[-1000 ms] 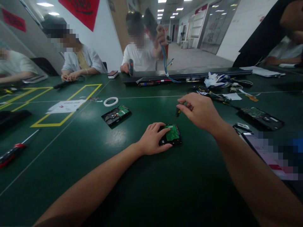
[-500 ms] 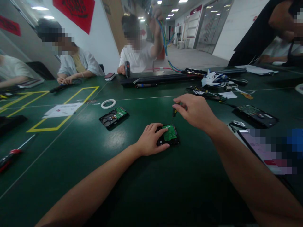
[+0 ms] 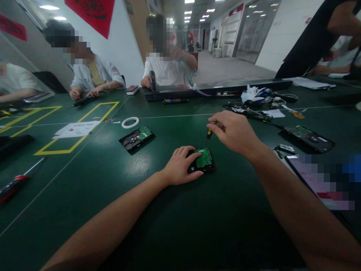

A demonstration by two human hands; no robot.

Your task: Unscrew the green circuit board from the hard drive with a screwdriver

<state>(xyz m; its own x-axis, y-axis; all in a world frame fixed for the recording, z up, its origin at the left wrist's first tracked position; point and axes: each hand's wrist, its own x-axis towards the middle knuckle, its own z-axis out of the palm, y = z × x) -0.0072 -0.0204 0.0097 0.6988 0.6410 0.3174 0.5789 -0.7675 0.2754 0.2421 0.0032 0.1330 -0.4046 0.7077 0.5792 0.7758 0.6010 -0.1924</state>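
Observation:
A hard drive (image 3: 203, 160) lies on the green table with its green circuit board facing up. My left hand (image 3: 178, 165) grips it from the left, thumb along the near edge and fingers over the board and far side. Between the thumb and fingers of my right hand (image 3: 235, 130) is a small black and yellow screwdriver (image 3: 209, 134). It points down, with its thin shaft at the drive's far edge. Whether the tip sits in a screw is too small to tell.
Another hard drive (image 3: 137, 139) and a white ring (image 3: 130, 122) lie to the left. A red-handled screwdriver (image 3: 14, 185) is at far left. To the right are a third drive (image 3: 308, 138), cables and gloves (image 3: 255, 94). Several people are around the table.
Across the table, a person's raised hand with the coloured cables has come down. My hands, the drive and the screwdriver hold nearly the same pose; the view has shifted slightly.

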